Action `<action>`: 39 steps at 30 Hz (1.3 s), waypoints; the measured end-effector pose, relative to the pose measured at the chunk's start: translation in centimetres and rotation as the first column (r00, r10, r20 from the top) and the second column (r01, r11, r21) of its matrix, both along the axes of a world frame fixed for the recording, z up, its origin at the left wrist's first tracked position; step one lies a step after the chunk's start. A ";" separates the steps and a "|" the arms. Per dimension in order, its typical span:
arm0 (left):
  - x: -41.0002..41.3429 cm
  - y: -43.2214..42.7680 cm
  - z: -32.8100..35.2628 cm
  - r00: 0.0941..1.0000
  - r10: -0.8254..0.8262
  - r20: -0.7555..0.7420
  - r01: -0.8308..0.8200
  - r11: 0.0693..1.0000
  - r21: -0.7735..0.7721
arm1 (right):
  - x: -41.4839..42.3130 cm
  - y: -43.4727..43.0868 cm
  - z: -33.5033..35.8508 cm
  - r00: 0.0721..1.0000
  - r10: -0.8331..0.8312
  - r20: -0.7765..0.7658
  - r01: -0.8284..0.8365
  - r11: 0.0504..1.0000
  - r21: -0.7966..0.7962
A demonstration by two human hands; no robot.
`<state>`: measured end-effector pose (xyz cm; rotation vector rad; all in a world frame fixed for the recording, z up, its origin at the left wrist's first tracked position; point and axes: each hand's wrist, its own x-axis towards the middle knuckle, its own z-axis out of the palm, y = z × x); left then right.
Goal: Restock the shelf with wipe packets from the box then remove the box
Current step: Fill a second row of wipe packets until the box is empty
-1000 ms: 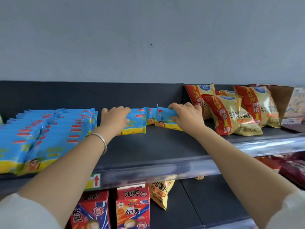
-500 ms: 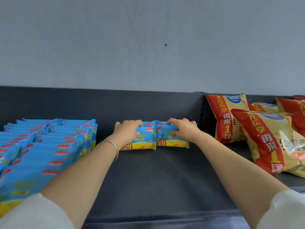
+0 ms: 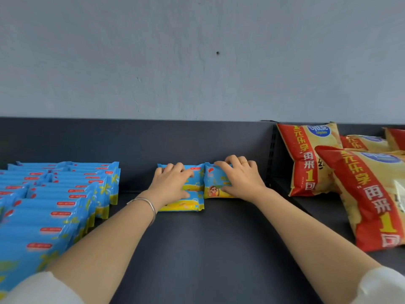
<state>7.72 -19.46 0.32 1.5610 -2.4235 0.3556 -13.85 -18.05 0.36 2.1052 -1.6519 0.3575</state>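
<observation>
Two small groups of blue-and-yellow wipe packets stand side by side at the back of the dark shelf [image 3: 197,249], against its back wall. My left hand [image 3: 171,183] grips the left wipe packets [image 3: 192,202], fingers over their top and thumb on the front. My right hand [image 3: 238,181] holds the right wipe packet [image 3: 213,183] the same way, fingers curled over its top edge. Rows of the same wipe packets [image 3: 65,194] fill the shelf's left part. The box is not in view.
Red-and-yellow snack bags [image 3: 311,159] lean behind a slotted divider [image 3: 271,154] on the right, with a larger snack bag [image 3: 372,194] lying nearer me. Bare shelf lies between the packet rows and the snack bags. A grey wall rises behind.
Both hands have pushed their packets back against the shelf's rear wall and set them upright side by side. My view has moved closer, so the lower shelf has dropped out of sight.
</observation>
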 end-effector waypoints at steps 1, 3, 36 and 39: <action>0.1 0.0 0.0 1.000 -0.003 0.007 0.002 1.000 0.030 | 0.0 0.1 -0.1 1.000 0.001 -0.011 -0.001 1.000 -0.003; 0.5 0.0 0.2 0.999 0.002 0.035 -0.005 0.996 0.094 | 0.1 0.4 -0.3 1.000 -0.003 -0.027 0.002 1.000 -0.015; 1.2 1.2 -0.2 0.995 0.066 0.072 -0.061 0.995 -0.076 | 3.7 1.8 -1.1 0.997 -0.062 0.035 0.063 0.997 -0.034; 0.5 1.0 -0.9 0.994 0.075 0.075 -0.055 0.970 -0.236 | 3.6 1.7 -1.3 0.997 -0.058 0.047 0.060 0.997 -0.044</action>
